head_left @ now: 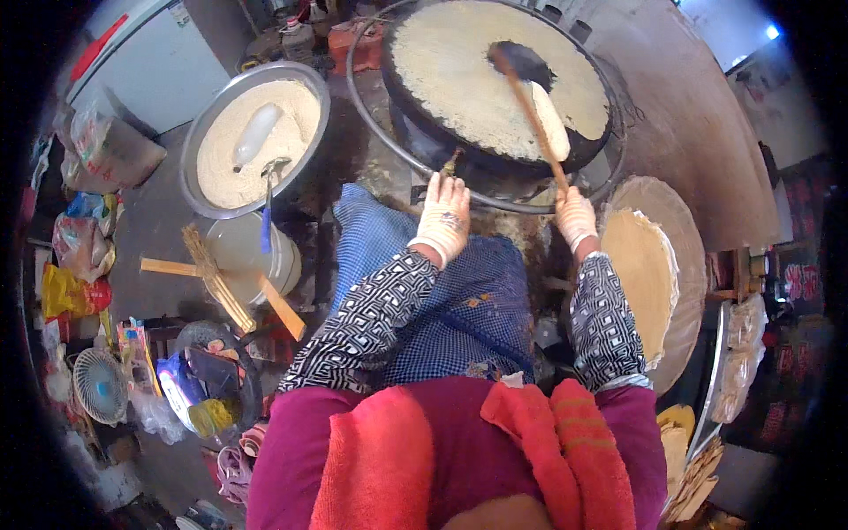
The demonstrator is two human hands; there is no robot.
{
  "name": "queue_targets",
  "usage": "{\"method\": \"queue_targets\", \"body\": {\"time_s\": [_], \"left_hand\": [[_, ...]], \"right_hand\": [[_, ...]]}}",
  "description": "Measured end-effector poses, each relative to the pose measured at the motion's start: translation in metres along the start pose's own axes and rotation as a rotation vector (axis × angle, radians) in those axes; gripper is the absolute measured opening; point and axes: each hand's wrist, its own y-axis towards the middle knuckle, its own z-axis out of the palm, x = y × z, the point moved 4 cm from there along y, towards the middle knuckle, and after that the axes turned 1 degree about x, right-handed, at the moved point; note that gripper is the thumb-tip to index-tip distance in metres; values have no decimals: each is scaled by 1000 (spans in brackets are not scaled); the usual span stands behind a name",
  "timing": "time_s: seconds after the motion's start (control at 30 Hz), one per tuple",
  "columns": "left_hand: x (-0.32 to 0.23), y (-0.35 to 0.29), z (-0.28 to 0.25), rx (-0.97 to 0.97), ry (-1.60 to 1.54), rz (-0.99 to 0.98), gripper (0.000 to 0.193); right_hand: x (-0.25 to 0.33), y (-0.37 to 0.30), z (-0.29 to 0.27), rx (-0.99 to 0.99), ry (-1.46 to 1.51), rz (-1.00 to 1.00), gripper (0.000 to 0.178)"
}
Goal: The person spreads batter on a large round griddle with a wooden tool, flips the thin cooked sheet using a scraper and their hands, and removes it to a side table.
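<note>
Right hand (576,216) wrapped round a wooden stick (533,119), far end over the round black griddle (530,60), which carries a pale grainy layer (450,79). Left hand (442,216) at the ring, fingers together, nearly straight (can't tell if they grip the brass valve (452,161)). Metal basin (189,159): beige batter (221,155), blue-handled ladle (266,225), whitish bottle (257,132); bucket (287,265): cloudy liquid (234,247).

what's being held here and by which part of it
The right grip holds the wooden stick by its near end; whether the left grip holds anything cannot be told.
</note>
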Motion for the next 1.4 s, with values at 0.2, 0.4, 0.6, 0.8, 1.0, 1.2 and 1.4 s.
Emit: {"method": "queue_targets", "body": {"time_s": [0.2,0.4,0.6,0.8,1.0,1.2,1.4], "left_hand": [[17,4,6,-51,79,41,56],[44,1,8,-71,71,-7,57],[82,-1,10,-31,41,-81,61],[107,9,-4,55,84,-218,52],[49,16,-23,-20,-65,-77,52],[44,10,-7,-87,-37,-4,47],[81,12,5,-128,-47,-68,43]], "right_hand": [[-41,5,4,14,-8,142,31],[-37,-9,20,-12,-2,71,30],[-2,-6,-1,142,74,54,34],[-33,-2,1,50,64,121,33],[-7,-24,14,197,48,-6,35],[16,-8,-16,192,95,48,34],[-13,-122,-41,187,110,-75,28]]}}
